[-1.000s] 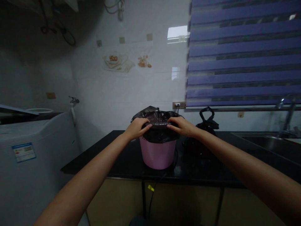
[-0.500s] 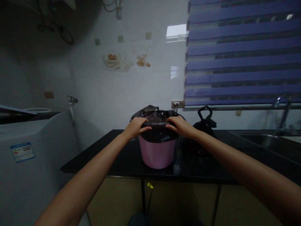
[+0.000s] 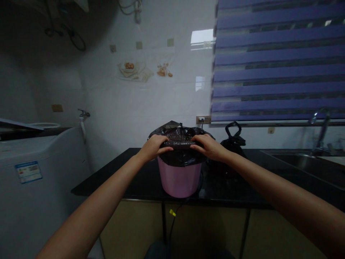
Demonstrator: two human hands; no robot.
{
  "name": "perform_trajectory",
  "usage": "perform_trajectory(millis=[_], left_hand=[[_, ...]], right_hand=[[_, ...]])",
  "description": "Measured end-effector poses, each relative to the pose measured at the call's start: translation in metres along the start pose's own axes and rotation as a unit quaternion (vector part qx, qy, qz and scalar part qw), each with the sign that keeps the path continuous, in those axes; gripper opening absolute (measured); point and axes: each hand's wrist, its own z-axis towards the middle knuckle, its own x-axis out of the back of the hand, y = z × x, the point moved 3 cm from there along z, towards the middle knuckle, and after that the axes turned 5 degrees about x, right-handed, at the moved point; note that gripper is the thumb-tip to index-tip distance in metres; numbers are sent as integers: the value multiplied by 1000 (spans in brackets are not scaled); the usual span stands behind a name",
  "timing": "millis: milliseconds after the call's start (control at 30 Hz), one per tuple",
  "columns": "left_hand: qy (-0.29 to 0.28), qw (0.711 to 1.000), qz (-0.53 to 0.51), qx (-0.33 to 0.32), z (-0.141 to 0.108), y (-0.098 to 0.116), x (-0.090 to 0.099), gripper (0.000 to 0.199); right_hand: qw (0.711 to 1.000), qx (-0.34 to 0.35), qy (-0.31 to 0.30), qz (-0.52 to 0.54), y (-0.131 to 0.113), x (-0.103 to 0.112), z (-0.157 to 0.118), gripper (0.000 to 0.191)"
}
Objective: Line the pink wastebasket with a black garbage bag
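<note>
A pink trash bin stands on the dark countertop, with a black garbage bag lining it and folded down over its rim. My left hand grips the near left part of the bag-covered rim, thumb toward the inside and fingers curled round. On the near right part, my right hand holds the rim the same way. Between the hands the covered rim shows as a shiny roll. The bottom of the bin's inside is hidden.
A tied black bag sits on the countertop right of the bin. The sink and faucet are far right. A washing machine stands left. A cord with a yellow tag hangs over the counter's front edge.
The bin appears slightly nearer and lower, with its base closer to the counter's front edge. Both hands keep their hold on the rim. The view has shifted slightly.
</note>
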Motion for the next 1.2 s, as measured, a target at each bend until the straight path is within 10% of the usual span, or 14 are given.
perform_trajectory(millis=[700, 967, 1200], left_hand=[[80, 991, -107, 28, -8, -2, 11, 39], [181, 954, -187, 150, 0, -34, 14, 25], [192, 876, -264, 354, 8, -89, -6, 19]], right_hand=[[988, 39, 103, 111, 5, 9, -7, 40], [942, -196, 210, 173, 78, 14, 2, 32], [898, -360, 163, 194, 108, 2, 1, 29]])
